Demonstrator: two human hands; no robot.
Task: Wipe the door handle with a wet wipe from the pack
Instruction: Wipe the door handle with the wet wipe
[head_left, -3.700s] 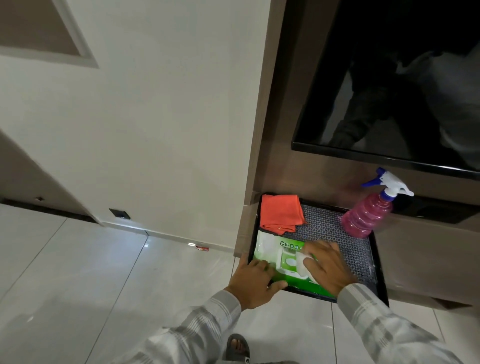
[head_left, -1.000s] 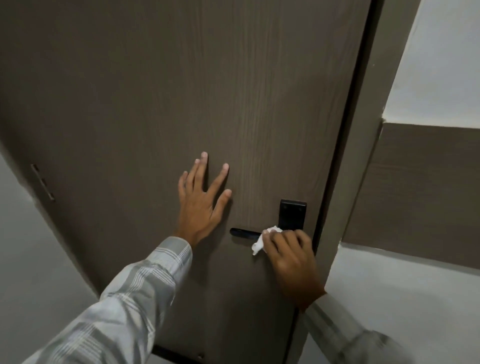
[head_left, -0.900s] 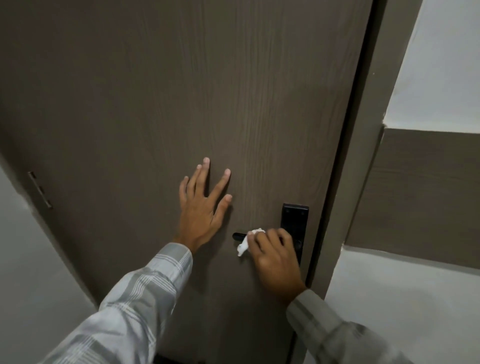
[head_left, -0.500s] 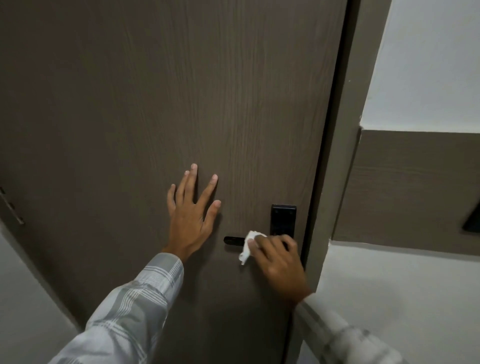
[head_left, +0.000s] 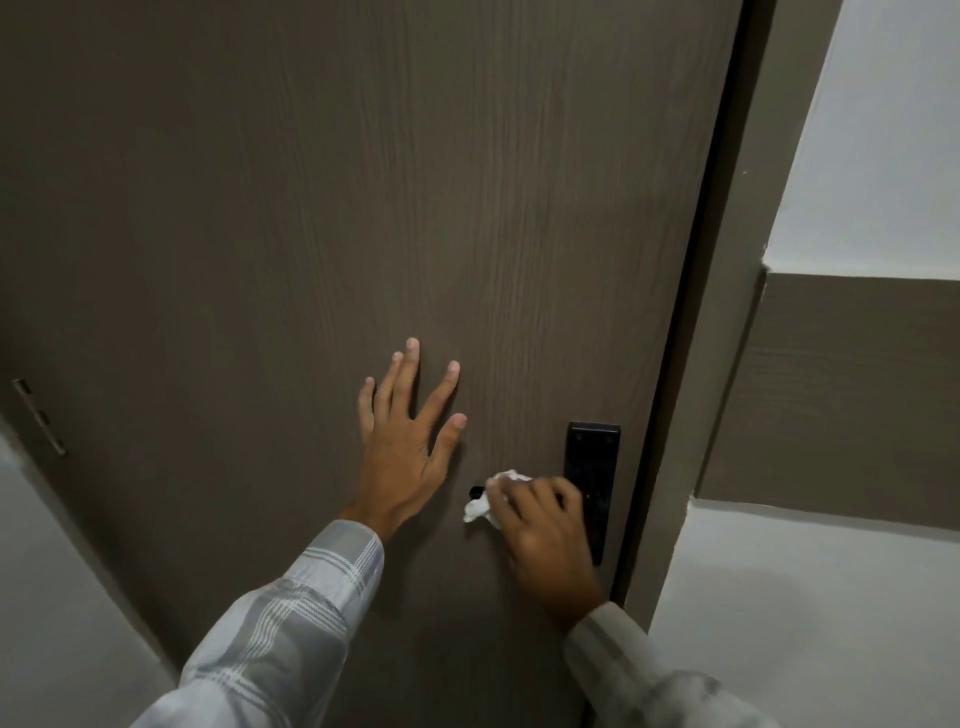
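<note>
A black lever door handle (head_left: 475, 491) sticks out leftward from a black lock plate (head_left: 592, 457) on the dark brown door (head_left: 363, 208). My right hand (head_left: 545, 535) is wrapped over the lever with a crumpled white wet wipe (head_left: 485, 499) in its fingers; only the lever's left tip shows. My left hand (head_left: 405, 441) lies flat on the door with fingers spread, just left of the handle. The wipe pack is out of view.
The door frame (head_left: 727, 312) runs down the right of the door. Beyond it is a white wall (head_left: 831, 597) with a brown panel (head_left: 852, 395). A metal hinge (head_left: 39, 415) shows at the door's left edge.
Earlier both hands were at the wipe pack in a tray on the floor. In the last second my right hand has slid the wipe leftward along the lever; my left hand stays flat on the door.
</note>
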